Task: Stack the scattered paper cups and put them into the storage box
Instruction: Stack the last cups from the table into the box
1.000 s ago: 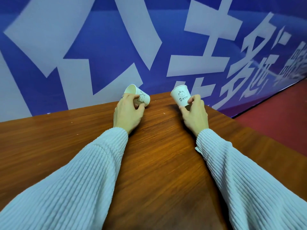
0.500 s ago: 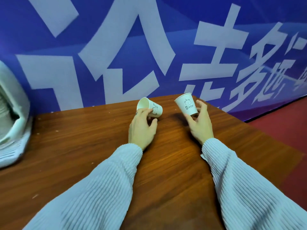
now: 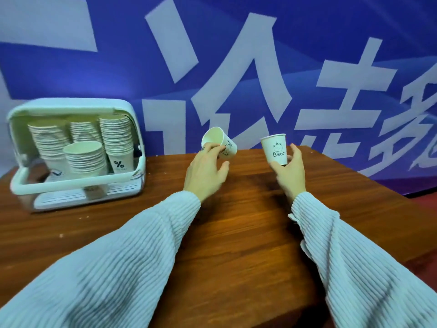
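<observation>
My left hand (image 3: 204, 172) grips a white paper cup (image 3: 218, 143) that is tilted with its mouth facing up and left. My right hand (image 3: 289, 171) holds a second white cup (image 3: 274, 149) upright by its base; it shows a bear drawing and the word "Bear". Both cups are lifted above the far part of the brown wooden table (image 3: 236, 233), about a cup's width apart. At the table's left stands a white storage box (image 3: 73, 183) with its lid raised, holding several tall stacks of paper cups (image 3: 85, 157).
A blue banner with large white characters (image 3: 236, 67) hangs right behind the table. The table's right edge (image 3: 402, 200) drops to a red floor. Both my sleeves are pale ribbed knit.
The view has swung left, bringing the storage box fully into sight. Both hands have lifted their cups off the table and carried them leftward; the right cup now stands more upright.
</observation>
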A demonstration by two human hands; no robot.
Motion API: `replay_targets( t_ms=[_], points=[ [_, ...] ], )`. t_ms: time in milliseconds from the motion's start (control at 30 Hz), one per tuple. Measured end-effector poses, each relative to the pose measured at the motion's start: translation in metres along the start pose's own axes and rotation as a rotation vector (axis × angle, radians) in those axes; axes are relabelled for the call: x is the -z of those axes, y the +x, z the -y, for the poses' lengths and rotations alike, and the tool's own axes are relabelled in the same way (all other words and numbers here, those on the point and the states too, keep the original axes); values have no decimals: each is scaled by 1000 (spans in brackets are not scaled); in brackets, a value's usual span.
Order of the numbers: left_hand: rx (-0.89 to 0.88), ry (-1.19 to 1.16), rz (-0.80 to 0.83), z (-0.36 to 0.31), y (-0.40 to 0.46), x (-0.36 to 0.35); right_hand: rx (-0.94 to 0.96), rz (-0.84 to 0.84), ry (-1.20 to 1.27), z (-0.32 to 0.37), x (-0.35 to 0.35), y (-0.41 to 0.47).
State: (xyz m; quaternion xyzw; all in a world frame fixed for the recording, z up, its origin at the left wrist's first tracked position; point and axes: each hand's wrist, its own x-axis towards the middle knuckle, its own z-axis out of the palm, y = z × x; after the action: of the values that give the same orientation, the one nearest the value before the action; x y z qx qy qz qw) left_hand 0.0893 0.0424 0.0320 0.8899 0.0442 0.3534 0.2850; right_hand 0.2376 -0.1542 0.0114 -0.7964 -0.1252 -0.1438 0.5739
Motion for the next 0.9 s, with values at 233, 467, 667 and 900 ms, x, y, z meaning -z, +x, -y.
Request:
replay_targets(
  t_ms=[233, 467, 667, 900],
  points=[
    [-16, 120, -69, 26, -14, 82, 57, 88, 117, 50, -54, -32],
    [-64, 136, -242, 64, -32, 163, 122, 181, 118, 111, -115, -67],
    [10, 194, -461, 103, -35, 234, 211, 327, 199, 165, -177, -99],
    [41, 304, -460, 141, -23, 269, 294, 473, 243, 203, -212, -132]
  ],
)
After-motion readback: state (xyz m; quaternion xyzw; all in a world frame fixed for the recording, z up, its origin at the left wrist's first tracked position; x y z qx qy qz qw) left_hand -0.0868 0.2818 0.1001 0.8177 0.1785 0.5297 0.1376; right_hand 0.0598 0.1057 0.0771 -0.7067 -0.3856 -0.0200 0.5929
